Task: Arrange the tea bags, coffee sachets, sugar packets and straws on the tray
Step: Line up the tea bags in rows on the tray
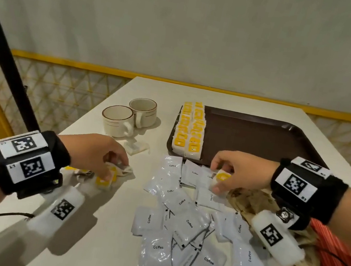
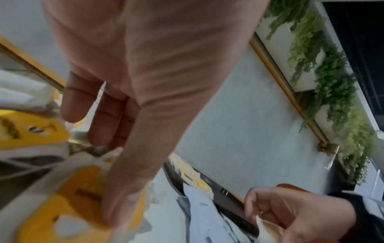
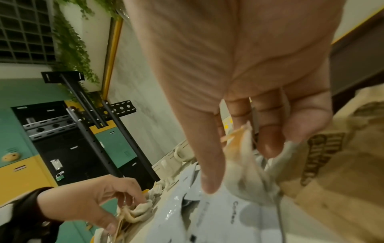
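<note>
While right hand (image 1: 236, 174) pinches tea bag (image 1: 220, 180), just short of tray (image 1: 263, 134) edge

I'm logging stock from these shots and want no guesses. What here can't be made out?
- Loose tea bags, head view: the left hand covers them and they blur, so no count.
- Sugar packets, head view: the right hand and wrist gear hide most.
- Straws, head view: cut off by the right edge.
- Held tea bag, right wrist view: blurred, tag print unreadable.
- Small print on coffee sachets: too small.
</note>
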A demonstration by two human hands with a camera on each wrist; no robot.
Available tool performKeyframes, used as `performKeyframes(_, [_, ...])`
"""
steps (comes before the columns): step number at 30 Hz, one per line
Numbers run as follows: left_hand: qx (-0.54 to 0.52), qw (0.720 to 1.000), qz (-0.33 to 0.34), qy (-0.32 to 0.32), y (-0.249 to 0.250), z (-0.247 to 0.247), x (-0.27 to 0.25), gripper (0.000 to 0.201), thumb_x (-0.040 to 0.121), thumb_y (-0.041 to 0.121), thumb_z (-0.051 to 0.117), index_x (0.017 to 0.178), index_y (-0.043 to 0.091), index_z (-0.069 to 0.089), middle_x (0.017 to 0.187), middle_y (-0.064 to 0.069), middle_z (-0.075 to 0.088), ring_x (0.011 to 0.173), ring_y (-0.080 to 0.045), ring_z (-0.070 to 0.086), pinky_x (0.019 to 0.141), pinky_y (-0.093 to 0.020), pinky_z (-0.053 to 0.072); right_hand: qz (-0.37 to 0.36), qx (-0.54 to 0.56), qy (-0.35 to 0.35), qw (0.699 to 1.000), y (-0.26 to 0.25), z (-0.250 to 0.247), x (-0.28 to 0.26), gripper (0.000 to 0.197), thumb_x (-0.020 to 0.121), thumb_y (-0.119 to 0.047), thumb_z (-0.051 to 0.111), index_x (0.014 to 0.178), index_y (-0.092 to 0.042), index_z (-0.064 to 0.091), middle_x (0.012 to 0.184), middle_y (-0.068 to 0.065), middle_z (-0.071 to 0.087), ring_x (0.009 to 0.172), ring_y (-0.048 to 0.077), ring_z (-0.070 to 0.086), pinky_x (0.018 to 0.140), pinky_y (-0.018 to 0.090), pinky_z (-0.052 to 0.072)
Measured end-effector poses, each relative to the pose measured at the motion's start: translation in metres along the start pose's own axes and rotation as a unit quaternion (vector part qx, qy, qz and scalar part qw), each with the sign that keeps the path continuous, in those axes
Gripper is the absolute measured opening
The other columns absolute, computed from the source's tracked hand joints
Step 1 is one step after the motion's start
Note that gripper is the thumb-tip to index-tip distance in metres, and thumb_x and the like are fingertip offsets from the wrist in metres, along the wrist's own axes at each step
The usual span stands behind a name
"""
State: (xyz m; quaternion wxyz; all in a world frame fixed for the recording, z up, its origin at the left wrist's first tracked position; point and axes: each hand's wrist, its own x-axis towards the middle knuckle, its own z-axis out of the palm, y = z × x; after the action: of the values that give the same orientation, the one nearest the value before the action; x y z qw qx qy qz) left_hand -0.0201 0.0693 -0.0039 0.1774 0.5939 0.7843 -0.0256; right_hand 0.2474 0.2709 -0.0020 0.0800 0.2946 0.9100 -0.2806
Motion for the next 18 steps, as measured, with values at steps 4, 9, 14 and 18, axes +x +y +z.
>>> performKeyframes(4, [-0.015, 0.999, -0.001, 0.044, -0.001, 0.002, 0.005, 0.026, 0.076, 0.02, 0.073, 0.091, 0.038, 0.062, 0.081, 0.012, 0.061, 0.071, -0.004, 0.055, 0.067, -0.021, 0.046, -0.013, 0.016, 0.016, 1.0, 0.0, 0.004, 0.001, 0.028, 0.077, -0.021, 0.079, 0.099, -0.022, 0.063, 0.086, 0.001, 0.049, 0.064, 0.007, 0.05, 0.05, 0.016, 0.047])
performKeyframes(9, [-0.096, 0.984, 0.029, 0.145, 0.001, -0.015, 0.001, 0.019, 0.076, 0.018, 0.078, 0.079, 0.032, 0.065, 0.077, 0.003, 0.067, 0.072, -0.015, 0.061, 0.07, -0.032, 0.05, -0.047, 0.048, 0.06, 0.996, 0.001, -0.004, -0.003, 0.027, 0.074, -0.004, 0.078, 0.092, -0.02, 0.065, 0.081, -0.001, 0.062, 0.066, 0.012, 0.06, 0.062, 0.023, 0.053])
performKeyframes(14, [-0.246, 0.944, 0.085, 0.202, 0.031, -0.033, 0.016, 0.012, 0.078, 0.011, 0.075, 0.082, 0.02, 0.069, 0.071, -0.003, 0.069, 0.058, -0.008, 0.059, 0.058, -0.027, 0.052, -0.083, 0.108, 0.093, 0.986, -0.009, -0.026, -0.013, 0.017, 0.081, -0.003, 0.071, 0.087, -0.018, 0.067, 0.081, 0.001, 0.067, 0.069, 0.012, 0.062, 0.067, 0.025, 0.055])
performKeyframes(18, [-0.305, 0.925, 0.105, 0.201, 0.066, -0.05, 0.055, 0.012, 0.077, 0.008, 0.076, 0.083, 0.013, 0.068, 0.067, -0.002, 0.069, 0.051, -0.005, 0.06, 0.052, -0.023, 0.051, -0.104, 0.142, 0.126, 0.976, -0.018, -0.047, -0.004, 0.024, 0.079, 0.003, 0.071, 0.092, -0.016, 0.064, 0.097, 0.013, 0.067, 0.077, 0.021, 0.065, 0.071, 0.025, 0.058])
